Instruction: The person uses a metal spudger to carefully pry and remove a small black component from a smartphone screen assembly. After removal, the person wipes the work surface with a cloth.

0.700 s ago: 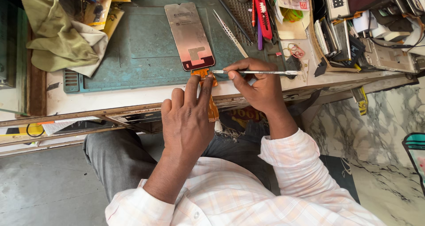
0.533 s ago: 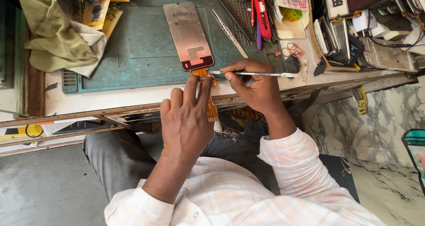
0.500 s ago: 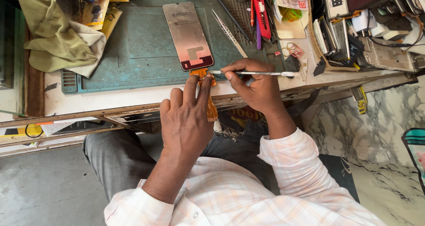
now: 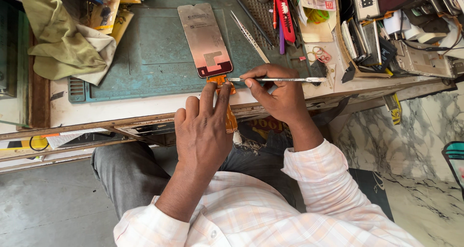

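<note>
My right hand (image 4: 282, 94) is closed in a pen-style pinch on a thin metal tool (image 4: 278, 79). Thumb and index clamp it near the working end. The shaft lies roughly level and runs out to my right. Its tip sits right at the orange flex cable (image 4: 227, 104), just below the bottom edge of the phone screen panel (image 4: 205, 39). Contact there looks likely, but I cannot confirm it.

My left hand (image 4: 203, 133) is flat and relaxed, gripping nothing. Fingers are spread, and the index and middle fingertips press on the flex cable near the panel edge.

The panel lies back side up on the teal work mat (image 4: 145, 53), tilted slightly. It is grey metallic with a dark red band and a small pale patch at the lower end. The flex cable runs from that end, over the bench edge (image 4: 96, 114), towards my lap.

My left fingers cover most of the cable, so its connector end is hard to make out. A pair of tweezers (image 4: 249, 36) lies on the mat just right of the panel. There is a green cloth (image 4: 63, 44) at the left and a red-handled tool (image 4: 282, 12) at the top. The clutter at the far right is cut off by the frame.
</note>
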A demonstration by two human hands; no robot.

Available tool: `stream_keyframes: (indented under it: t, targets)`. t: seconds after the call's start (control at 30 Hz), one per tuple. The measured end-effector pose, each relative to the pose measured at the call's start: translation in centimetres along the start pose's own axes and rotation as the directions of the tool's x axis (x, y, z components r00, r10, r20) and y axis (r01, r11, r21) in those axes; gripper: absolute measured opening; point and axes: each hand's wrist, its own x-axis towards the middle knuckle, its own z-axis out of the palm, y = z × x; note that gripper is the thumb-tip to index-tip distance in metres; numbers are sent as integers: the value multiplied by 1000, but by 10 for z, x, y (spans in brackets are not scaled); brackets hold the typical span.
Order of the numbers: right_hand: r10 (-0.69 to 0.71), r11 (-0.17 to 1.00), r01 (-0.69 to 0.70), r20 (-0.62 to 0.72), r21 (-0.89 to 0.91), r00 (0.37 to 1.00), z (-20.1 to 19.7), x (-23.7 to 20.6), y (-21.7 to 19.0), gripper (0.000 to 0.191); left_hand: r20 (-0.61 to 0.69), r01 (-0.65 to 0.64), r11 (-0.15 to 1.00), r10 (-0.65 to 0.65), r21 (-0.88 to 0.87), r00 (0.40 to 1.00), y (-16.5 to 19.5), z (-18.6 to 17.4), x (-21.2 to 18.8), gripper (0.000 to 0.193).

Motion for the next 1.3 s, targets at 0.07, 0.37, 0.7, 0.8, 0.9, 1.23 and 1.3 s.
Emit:
stream_keyframes:
  t: [0.07, 0.37, 0.7, 0.8, 0.9, 1.23, 1.3]
  targets:
    - [-14, 1000, 14, -12, -8, 1000, -1, 0, 0, 9, 11, 1, 1000, -1, 2, 1000, 0, 0, 1, 85]
    - [-37, 999, 37, -9, 13, 999, -1, 0, 2, 9, 43, 4, 1000, -4, 15, 999, -1, 1, 1, 87]
    - [-15, 1000, 15, -9, 24, 1000, -1, -1, 1, 9, 23, 4, 1000, -4, 26, 1000, 1, 2, 1, 84]
    - [3, 1000, -3, 3, 4, 1000, -1, -1, 1, 10, 11, 5, 1000, -5, -17, 1000, 0, 2, 1, 86]
    - [-24, 1000, 25, -15, 18, 1000, -1, -1, 1, 9, 22, 8, 1000, -7, -11, 1000, 0, 1, 1, 87]
    - [-31, 999, 31, -2, 26, 1000, -2, -1, 2, 9, 28, 8, 1000, -8, 8, 1000, 0, 3, 0, 85]
    - [0, 1000, 0, 19, 12, 1000, -1, -1, 2, 10, 33, 9, 1000, -9, 16, 999, 0, 4, 0, 84]
